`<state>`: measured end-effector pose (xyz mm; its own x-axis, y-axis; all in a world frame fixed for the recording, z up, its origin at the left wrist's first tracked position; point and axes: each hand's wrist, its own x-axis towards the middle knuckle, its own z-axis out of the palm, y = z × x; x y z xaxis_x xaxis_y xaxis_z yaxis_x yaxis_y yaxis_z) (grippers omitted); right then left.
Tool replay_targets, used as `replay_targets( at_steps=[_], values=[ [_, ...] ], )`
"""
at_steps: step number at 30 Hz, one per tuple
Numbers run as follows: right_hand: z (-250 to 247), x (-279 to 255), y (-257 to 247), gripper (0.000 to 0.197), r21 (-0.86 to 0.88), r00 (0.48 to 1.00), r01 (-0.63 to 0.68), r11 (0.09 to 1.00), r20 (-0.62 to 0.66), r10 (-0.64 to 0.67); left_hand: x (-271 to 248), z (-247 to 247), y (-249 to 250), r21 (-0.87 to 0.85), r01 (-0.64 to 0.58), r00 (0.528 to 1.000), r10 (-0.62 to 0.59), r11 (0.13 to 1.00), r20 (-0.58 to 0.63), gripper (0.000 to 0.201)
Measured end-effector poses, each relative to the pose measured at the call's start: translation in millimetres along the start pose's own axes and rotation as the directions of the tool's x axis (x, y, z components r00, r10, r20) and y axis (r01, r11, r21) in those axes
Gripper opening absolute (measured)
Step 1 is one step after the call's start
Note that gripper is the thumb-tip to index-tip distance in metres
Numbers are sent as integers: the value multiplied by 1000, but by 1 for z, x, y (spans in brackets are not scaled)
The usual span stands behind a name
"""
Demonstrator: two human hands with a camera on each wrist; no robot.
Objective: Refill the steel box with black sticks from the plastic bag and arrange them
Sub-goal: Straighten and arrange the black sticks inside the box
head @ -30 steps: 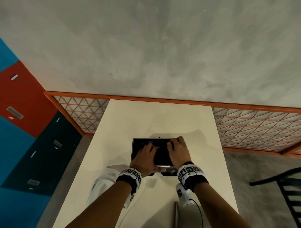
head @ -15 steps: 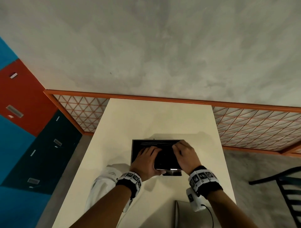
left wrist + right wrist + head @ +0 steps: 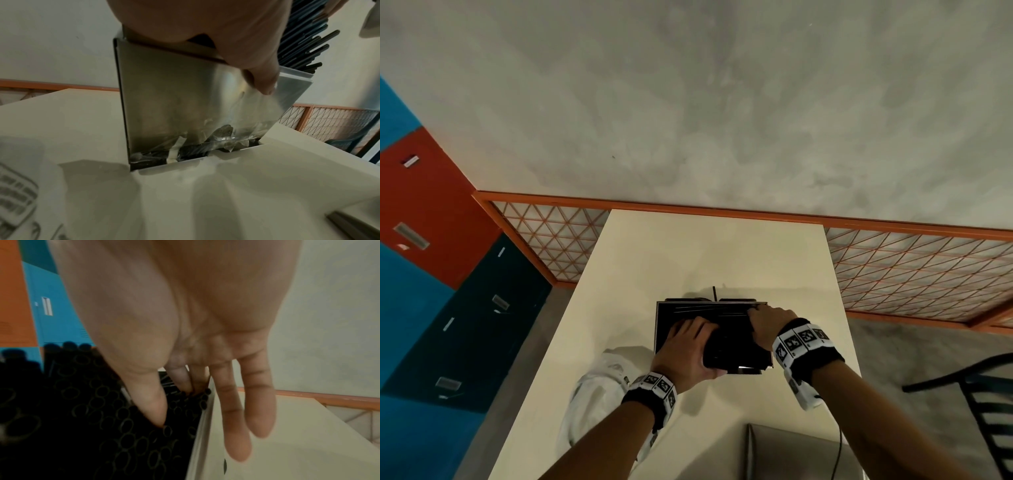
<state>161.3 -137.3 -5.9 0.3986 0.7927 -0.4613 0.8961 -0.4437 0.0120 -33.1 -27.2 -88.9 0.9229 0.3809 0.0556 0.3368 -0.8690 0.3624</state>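
The steel box (image 3: 661, 329) stands on the cream table (image 3: 688, 257), packed with upright black sticks (image 3: 736, 346) whose open ends show in the right wrist view (image 3: 102, 418). My left hand (image 3: 688, 349) grips the box's near wall (image 3: 174, 97); its thumb (image 3: 261, 76) presses clear plastic film (image 3: 252, 116) against the steel, and its fingers lie over the sticks. My right hand (image 3: 767, 323) is at the box's right side. Its thumb (image 3: 150, 405) and two fingers reach among the sticks, while two straight fingers (image 3: 236, 426) hang outside the wall. One stick (image 3: 714, 294) pokes up at the far wall.
A crumpled white bag (image 3: 599, 387) lies on the table left of the box, under my left forearm. A grey flat object (image 3: 791, 452) with a cable sits at the near edge. A dark chair (image 3: 983, 411) stands right of the table. An orange lattice rail (image 3: 893, 267) runs behind.
My right hand slid from the middle of the box to its right side and far corner, wrist swinging outward. The left hand stayed on the near wall.
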Motion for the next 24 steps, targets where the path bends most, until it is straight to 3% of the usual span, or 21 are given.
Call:
replay_targets(
  at_steps=[3, 9, 17, 24],
  values=[
    [2, -2, -5, 21, -54, 1000, 24, 998, -8, -24, -4, 1, 2, -4, 2, 1000, -2, 1000, -11, 78],
    [-5, -5, -12, 15, -72, 999, 40, 997, 13, -39, -11, 1, 6, 1, -1, 1000, 1, 1000, -15, 78],
    [-17, -4, -16, 30, 34, 1000, 6, 999, 14, -6, -6, -1, 5, 2, 0, 1000, 0, 1000, 3, 78],
    [-22, 4, -10, 17, 88, 998, 19, 996, 61, -25, 12, -10, -2, -51, 67, 995, -63, 996, 72, 92]
  ],
)
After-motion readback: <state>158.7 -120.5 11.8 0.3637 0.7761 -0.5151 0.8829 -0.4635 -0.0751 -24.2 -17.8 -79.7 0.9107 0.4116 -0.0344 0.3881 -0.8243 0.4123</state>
